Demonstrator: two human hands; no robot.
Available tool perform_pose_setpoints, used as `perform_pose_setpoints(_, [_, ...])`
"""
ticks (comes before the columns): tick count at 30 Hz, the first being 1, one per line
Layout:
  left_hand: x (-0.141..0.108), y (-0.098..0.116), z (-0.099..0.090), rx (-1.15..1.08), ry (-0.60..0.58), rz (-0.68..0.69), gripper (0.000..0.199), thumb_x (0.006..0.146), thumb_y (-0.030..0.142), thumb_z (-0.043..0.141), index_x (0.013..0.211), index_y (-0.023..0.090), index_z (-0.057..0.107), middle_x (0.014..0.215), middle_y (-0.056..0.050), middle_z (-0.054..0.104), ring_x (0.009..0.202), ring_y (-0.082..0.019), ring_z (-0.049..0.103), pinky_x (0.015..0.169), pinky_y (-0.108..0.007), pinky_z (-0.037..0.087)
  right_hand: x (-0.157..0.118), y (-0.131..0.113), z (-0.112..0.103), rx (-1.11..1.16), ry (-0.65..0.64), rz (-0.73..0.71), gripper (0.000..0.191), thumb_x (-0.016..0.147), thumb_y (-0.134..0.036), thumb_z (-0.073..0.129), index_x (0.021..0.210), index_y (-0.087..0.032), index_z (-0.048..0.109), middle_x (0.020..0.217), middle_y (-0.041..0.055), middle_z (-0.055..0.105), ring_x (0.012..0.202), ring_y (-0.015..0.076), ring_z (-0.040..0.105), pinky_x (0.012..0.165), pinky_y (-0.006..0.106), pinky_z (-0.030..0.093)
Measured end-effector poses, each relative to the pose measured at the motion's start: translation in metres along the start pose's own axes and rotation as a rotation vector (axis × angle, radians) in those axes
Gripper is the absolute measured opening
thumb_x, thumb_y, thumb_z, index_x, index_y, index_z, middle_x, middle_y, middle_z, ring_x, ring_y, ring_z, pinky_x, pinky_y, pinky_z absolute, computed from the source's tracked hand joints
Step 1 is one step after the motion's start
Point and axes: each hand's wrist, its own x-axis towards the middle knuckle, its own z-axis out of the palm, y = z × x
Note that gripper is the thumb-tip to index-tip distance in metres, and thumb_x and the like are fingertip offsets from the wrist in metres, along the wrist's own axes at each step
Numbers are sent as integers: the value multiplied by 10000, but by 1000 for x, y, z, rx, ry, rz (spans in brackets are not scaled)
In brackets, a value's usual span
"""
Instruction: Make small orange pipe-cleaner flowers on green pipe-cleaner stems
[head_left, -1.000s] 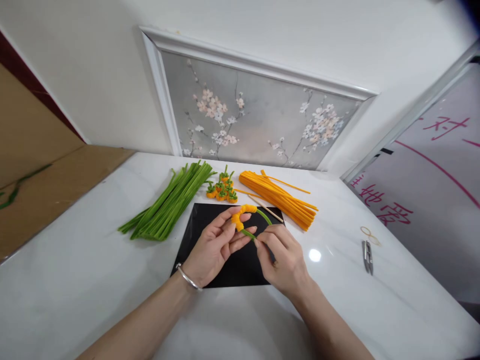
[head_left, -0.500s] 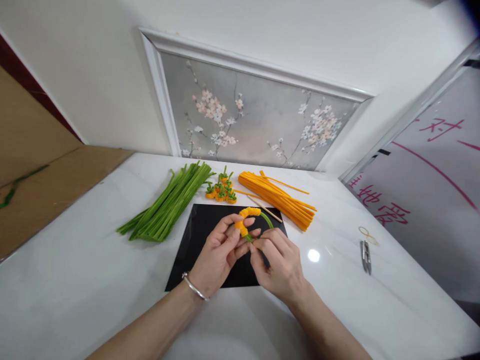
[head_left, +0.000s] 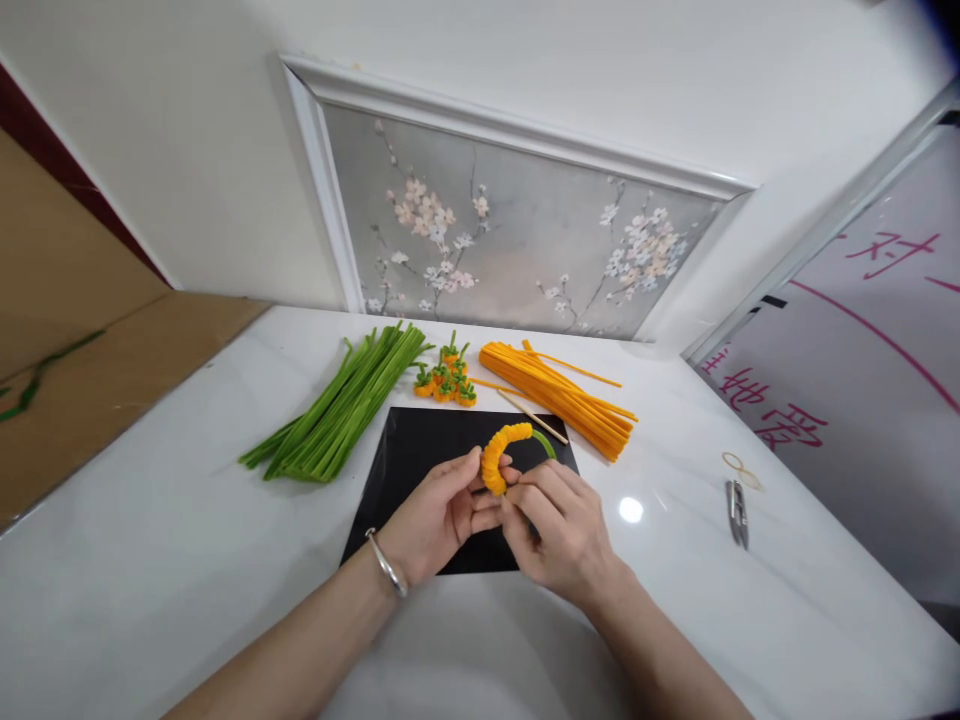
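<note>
Over the black mat (head_left: 401, 470), both hands hold a curved piece: an orange pipe cleaner coil (head_left: 493, 460) wound round a bent green pipe cleaner (head_left: 545, 442). My left hand (head_left: 435, 515), with a silver bangle at the wrist, has its thumb at the coil's left side and fingertips behind it. The fingers of my right hand (head_left: 559, 525) are pinched together at the coil's lower end, where the green stem also curves down into the hand. What lies inside the right fingers is hidden.
Behind the mat lie green pipe cleaners (head_left: 337, 415), several small orange-and-green pieces (head_left: 445, 380), orange pipe cleaners (head_left: 559, 395) and a thin wooden stick (head_left: 534, 417). Thread snips (head_left: 737, 513) and a thin loop (head_left: 733, 462) lie on the right. A framed floral panel (head_left: 517, 220) is behind the table.
The orange coil now reaches further down over the green stem's lower end, which showed green before. My left thumb has moved up and back along the coil. My right hand stays pinched.
</note>
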Motion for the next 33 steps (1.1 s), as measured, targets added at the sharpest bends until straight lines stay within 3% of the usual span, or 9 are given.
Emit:
perform_pose_setpoints(6, [-1, 1, -5, -4, 12, -27, 173, 920, 172, 528, 871, 104, 679, 941, -103, 708, 729, -140, 671, 709, -293, 582, -1, 4, -1, 28, -55, -37, 143, 805, -83, 531, 701, -179, 552, 729, 42, 588, 677, 160, 515, 618, 307, 427])
perform_pose_setpoints(14, [0, -4, 0, -151, 118, -11, 164, 933, 218, 527, 989, 166, 672, 1073, -72, 711, 994, -179, 672, 810, -307, 574, 0, 3, -1, -6, -26, -52, 153, 782, -79, 532, 675, -189, 524, 715, 38, 563, 703, 172, 521, 615, 314, 408])
perform_pose_setpoints(20, [-2, -7, 6, -220, 133, -30, 202, 955, 230, 489, 1067, 185, 651, 1196, -52, 677, 1066, -149, 651, 865, -258, 544, 2, -2, -1, -107, -28, -100, 165, 808, -122, 559, 665, -193, 514, 673, 21, 556, 680, 169, 516, 593, 321, 349])
perform_pose_setpoints(26, [-2, -9, 12, -227, 127, 15, 229, 962, 186, 460, 1078, 162, 656, 1184, -62, 686, 1081, -144, 646, 914, -224, 510, 4, -6, 0, -150, 6, -106, 163, 801, -119, 584, 673, -196, 518, 646, 13, 564, 615, 159, 484, 561, 328, 311])
perform_pose_setpoints(29, [-2, -6, 11, -227, 80, -20, 252, 966, 269, 458, 1037, 143, 665, 1127, -91, 703, 1025, -160, 664, 857, -253, 536, 3, -4, 0, -93, 32, -75, 144, 788, -98, 578, 697, -198, 527, 674, 23, 583, 644, 164, 510, 580, 324, 351])
perform_pose_setpoints(33, [-2, 3, 3, -155, 2, -119, 431, 946, 464, 426, 944, 115, 679, 1026, -130, 710, 871, -195, 677, 729, -334, 565, 4, 1, -5, 185, 52, 31, 127, 789, -73, 542, 760, -196, 537, 739, 36, 594, 703, 167, 547, 627, 319, 438])
